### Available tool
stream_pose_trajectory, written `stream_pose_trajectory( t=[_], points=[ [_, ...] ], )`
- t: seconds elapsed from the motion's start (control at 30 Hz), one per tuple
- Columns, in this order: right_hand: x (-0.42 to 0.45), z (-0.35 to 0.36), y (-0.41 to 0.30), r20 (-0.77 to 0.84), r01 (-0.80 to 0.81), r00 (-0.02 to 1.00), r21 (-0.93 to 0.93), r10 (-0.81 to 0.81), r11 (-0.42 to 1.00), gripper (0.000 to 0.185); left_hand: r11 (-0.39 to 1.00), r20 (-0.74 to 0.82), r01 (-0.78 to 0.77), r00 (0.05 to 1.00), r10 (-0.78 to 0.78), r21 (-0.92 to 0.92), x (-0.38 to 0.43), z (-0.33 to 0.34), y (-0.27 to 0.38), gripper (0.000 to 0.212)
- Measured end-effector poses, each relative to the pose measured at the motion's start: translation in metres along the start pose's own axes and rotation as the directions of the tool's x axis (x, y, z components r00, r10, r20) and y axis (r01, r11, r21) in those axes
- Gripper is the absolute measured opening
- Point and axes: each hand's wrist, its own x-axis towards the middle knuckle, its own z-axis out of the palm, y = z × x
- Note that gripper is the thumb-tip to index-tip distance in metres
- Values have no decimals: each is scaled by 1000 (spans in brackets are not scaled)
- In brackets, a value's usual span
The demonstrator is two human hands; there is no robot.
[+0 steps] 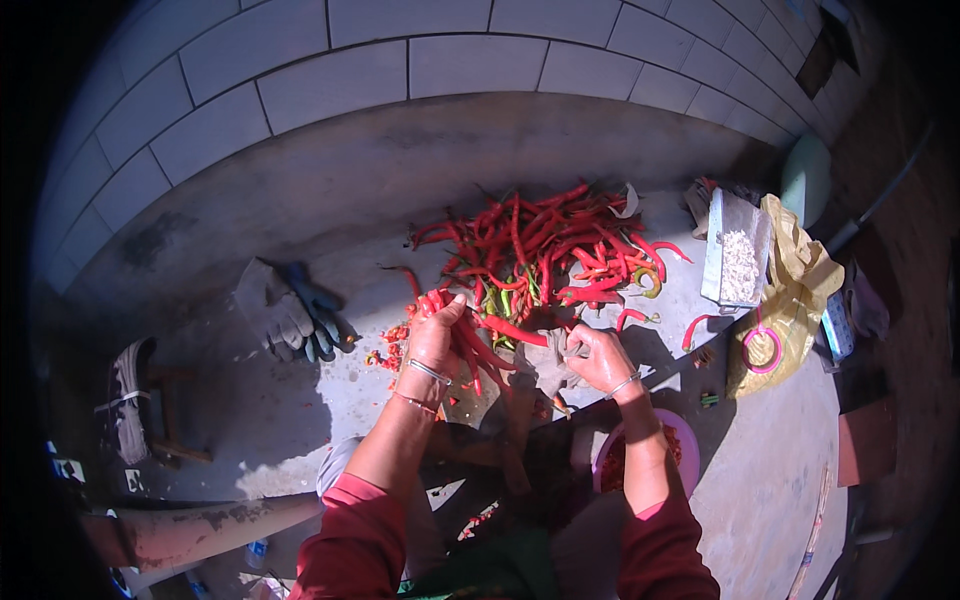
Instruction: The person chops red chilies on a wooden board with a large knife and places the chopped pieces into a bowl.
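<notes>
My left hand (435, 334) grips several long red chili peppers (476, 356), whose tips hang down to the right. One red chili (517, 328) stretches from beside that bunch toward a greyish cloth (544, 364). My right hand (602, 361) has its fingers closed on the cloth's edge. Behind both hands lies a large heap of red chilies (547, 232), with a few green and yellowish ones among them. Cut red chili pieces (390, 349) are scattered left of my left hand. Below my right forearm, a pink basin (688, 457) holds chopped red bits, partly hidden by the arm.
Grey and blue work gloves (277, 315) lie at left, near a small stool with a padded top (131, 405). At right stand a metal box of white pieces (739, 255) and a yellow woven sack (802, 300) with a pink ring (762, 350). A tiled wall (472, 67) runs behind.
</notes>
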Motion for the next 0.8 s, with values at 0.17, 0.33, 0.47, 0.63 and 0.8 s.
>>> stream_pose_trajectory(
  t=[0.17, 0.33, 0.47, 0.63, 0.8],
  points=[
    [-12, -21, 44, -102, -71, 993, -176, 54, 982, 30, 997, 169, 15, 986, -1, -77, -4, 4, 13, 9],
    [10, 3, -51, -73, 29, 997, 315, -6, 949, 46, 998, 268, 61, 962, -51, -31, -18, 14, -5, 10],
    [7, 21, -70, 0, 57, 998, 200, -58, 978, 33, 988, 384, 148, 915, -121, -40, -24, 20, -13, 11],
    [12, 15, -69, 11, -65, 997, 705, 81, 706, 22, 986, 310, 129, 938, -157, 108, -17, 11, -9, 15],
    [11, 15, -64, 142, -201, 977, 856, 156, 477, 17, 930, 483, 84, 836, -261, 358, -24, 16, -14, 19]
  ],
)
